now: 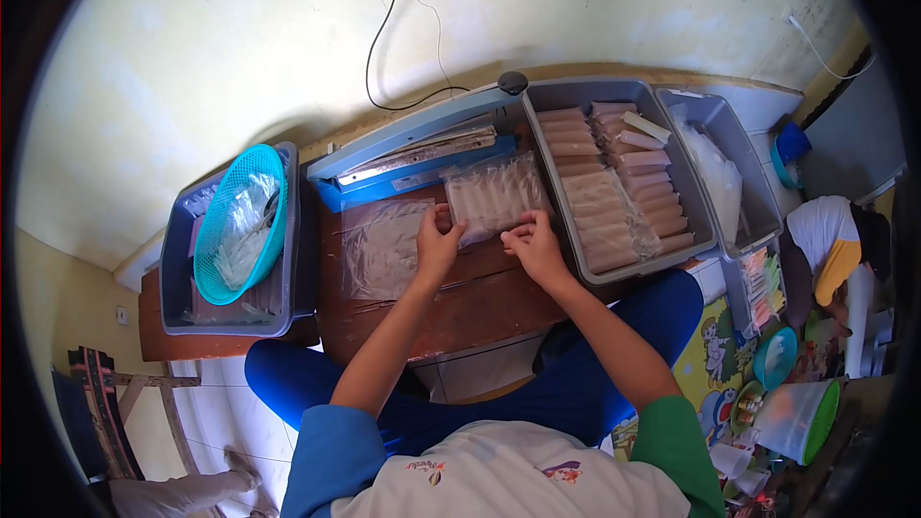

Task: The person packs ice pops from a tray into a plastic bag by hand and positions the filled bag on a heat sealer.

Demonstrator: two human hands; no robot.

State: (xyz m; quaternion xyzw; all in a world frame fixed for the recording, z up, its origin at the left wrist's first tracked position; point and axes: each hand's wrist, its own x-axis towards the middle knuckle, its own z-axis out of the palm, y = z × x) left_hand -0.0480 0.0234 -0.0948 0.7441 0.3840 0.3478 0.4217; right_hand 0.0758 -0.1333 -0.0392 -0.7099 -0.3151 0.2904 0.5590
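Note:
A clear plastic pack of several pale tubes (494, 190) lies in front of the sealer, its tubes side by side. My left hand (439, 245) has thumb and fingers curled at the pack's near left corner. At the near right corner, my right hand (537, 249) pinches the plastic edge. Flat clear plastic bags (389, 254) lie on the brown wooden table (460, 312), just left of my left hand. Behind the pack stands a long blue bag sealer (422, 168) with a metal bar and its arm raised.
On the right, a grey bin (624, 273) holds rows of pinkish tubes and packs; another grey bin (758, 221) holds white plastic. At left, a turquoise basket (240, 295) of clear plastic rests on a dark bin (177, 278). A person (825, 240) bends at far right.

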